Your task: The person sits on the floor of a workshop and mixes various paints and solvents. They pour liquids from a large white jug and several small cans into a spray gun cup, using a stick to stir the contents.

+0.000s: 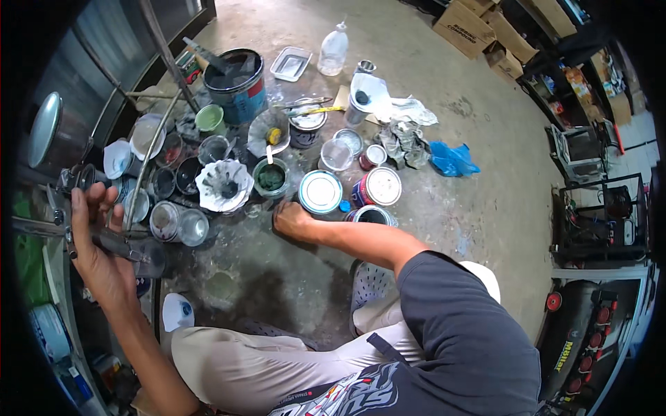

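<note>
The right hand [291, 222] hides its own fingertips, so any grip cannot be told; its forearm covers part of an open can [372, 215]. The left hand [99, 269] masks part of a spray gun [111, 243]. Far right, cardboard boxes [463, 29] are cut off.

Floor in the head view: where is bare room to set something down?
Bare floor stretches right of the blue bag; a shadowed patch lies between the right hand and the trousers. Cups crowd the space from the big bucket down to that hand.
</note>
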Available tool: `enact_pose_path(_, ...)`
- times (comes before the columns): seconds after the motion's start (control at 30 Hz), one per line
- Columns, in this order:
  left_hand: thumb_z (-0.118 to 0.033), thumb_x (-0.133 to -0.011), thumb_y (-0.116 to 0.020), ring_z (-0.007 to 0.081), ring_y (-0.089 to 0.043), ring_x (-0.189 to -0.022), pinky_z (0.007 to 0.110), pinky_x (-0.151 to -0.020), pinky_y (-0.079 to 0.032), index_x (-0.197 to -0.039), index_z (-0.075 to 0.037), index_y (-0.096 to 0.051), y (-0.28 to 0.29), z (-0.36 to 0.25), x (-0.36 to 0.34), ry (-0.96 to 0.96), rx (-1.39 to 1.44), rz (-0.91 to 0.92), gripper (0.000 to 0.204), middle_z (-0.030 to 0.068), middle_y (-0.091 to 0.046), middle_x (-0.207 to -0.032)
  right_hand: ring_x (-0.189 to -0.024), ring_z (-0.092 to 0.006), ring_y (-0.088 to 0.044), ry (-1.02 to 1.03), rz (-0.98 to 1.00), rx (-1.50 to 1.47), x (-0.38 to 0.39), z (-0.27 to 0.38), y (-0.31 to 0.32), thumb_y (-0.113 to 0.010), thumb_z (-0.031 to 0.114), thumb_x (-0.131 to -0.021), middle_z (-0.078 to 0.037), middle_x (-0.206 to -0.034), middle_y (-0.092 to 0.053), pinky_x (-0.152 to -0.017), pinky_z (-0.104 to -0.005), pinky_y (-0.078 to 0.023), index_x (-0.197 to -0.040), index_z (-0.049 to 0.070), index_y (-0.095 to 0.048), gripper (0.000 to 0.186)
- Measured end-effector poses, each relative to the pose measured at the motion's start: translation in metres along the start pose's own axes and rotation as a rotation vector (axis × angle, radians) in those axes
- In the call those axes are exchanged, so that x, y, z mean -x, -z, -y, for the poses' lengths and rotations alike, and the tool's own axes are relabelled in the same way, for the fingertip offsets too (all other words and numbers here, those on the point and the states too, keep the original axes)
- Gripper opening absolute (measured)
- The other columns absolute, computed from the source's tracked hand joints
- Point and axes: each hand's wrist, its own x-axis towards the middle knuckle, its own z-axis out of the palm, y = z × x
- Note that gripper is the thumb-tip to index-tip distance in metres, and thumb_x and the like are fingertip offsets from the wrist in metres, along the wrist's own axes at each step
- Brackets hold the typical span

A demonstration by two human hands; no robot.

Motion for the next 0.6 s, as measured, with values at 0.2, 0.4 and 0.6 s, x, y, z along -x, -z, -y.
enact_pose_path(0.2, -0.031, -0.093, -0.061, 0.0167, -0.062, -0.101, 0.029, -0.084, -0.049, -0.115, -0.003, -0.061, -0.020, 0.004, 0.008, -0.020, -0.117, 0.042, 0.036, 0.0075, -0.065, -0.107, -0.085, -0.0325, -0.067, -0.009, 0.027, -0.085, -0.005, 0.011, -0.009, -0.055, 0.021, -0.084, -0.018, -0.091, -0.069, -0.059, -0.0388, -0.052, -0.084, 0.003, -0.073, 0.025)
enact_pose_path(0.4, -0.028, -0.093, -0.061, 0.0159, -0.064, -0.092, 0.027, -0.077, -0.050, -0.107, -0.002, -0.062, -0.031, -0.008, 0.023, -0.053, -0.169, -0.049, 0.029, 0.0067, -0.065, -0.099, -0.079, -0.0277, -0.069, 0.044, 0.064, -0.250, -0.006, -0.001, 0.005, -0.059, 0.015, -0.081, -0.013, -0.084, -0.070, -0.060, -0.0377, -0.055, -0.080, 0.007, -0.073, 0.016)
enact_pose_path(0.6, -0.024, -0.091, -0.064, 0.0176, -0.065, -0.089, 0.027, -0.074, -0.052, -0.107, -0.002, -0.062, -0.036, -0.013, 0.028, -0.102, -0.120, -0.058, 0.028, 0.0077, -0.066, -0.095, -0.076, -0.0289, -0.069, 0.342, 0.135, -0.260, 0.033, 0.035, 0.017, -0.061, 0.015, -0.079, -0.014, -0.078, -0.070, -0.060, -0.0393, -0.056, -0.074, 0.005, -0.071, 0.015)
